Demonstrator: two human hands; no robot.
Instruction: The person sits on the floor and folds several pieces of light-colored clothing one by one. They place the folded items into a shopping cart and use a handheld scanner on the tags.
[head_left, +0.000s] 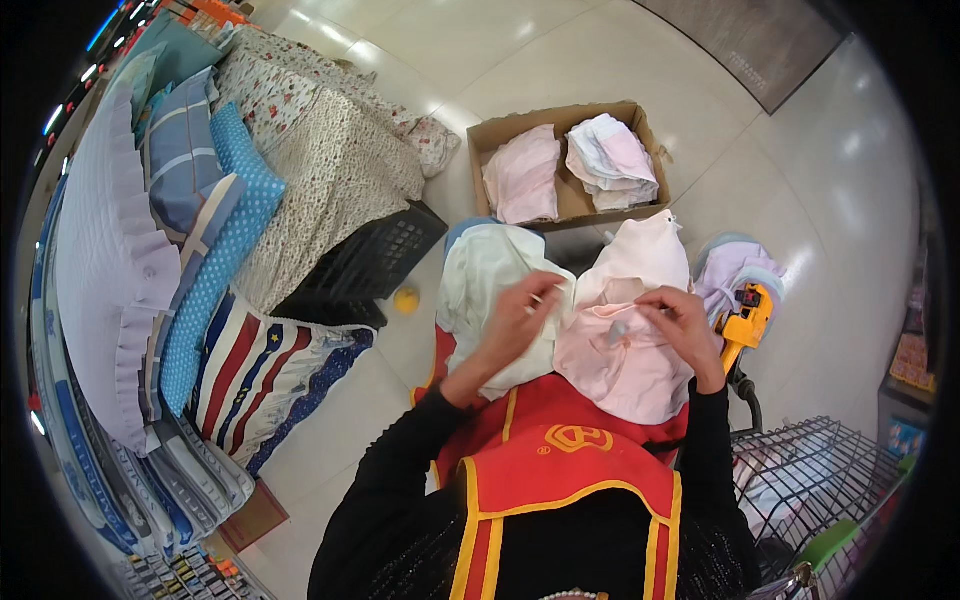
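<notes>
A pale pink garment (626, 360) lies over my lap, with a small grey patch on its front. My right hand (679, 322) pinches its upper edge between thumb and fingers. My left hand (525, 311) is raised over a white garment (487, 277) on my left thigh. Its fingers are curled, and a small white piece shows among them; motion blur hides whether it is gripped. Beyond the pink garment a paler pink one (645, 244) is draped over my knee. To the right, a yellow handheld labelling tool (746, 319) rests against a lilac garment (724, 274).
An open cardboard box (570, 116) on the floor holds two piles of folded garments. Left stand a cloth-covered stack (337, 150), a black plastic crate (375, 255) and several pillows (214, 262). A wire shopping cart (817, 480) with clothes is close on my right. A yellow roll (406, 300) lies on the floor.
</notes>
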